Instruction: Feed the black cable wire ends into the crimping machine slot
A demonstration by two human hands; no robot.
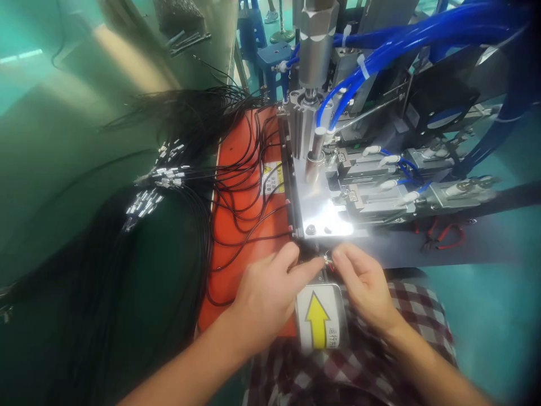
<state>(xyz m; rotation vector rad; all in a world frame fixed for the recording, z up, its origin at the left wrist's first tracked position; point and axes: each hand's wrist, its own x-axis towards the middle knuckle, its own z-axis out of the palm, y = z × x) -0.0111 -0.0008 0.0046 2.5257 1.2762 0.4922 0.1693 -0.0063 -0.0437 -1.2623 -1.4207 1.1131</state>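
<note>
Thin coloured wires [329, 263], with red and green among them, show between my two hands at the front of a machine. My left hand [276, 282] comes in over the orange surface [249, 265], its fingers closed at the left side of the wires. On the other side, the fingertips of my right hand [364, 276] are pinched together on the wires. What lies inside the left fingers is mostly hidden. Just below the hands is a white label with a yellow arrow [318, 321]. Several black cables [249, 220] run across the orange surface to the machine's edge.
A bright metal plate [325, 221] and pneumatic cylinders [380, 197] with blue hoses [393, 42] stand ahead. Red-handled pliers [443, 237] lie to the right. Bundled black cables with silvery ends [169, 176] lie on the green table [51, 163] at left. A blue stool [274, 54] stands behind.
</note>
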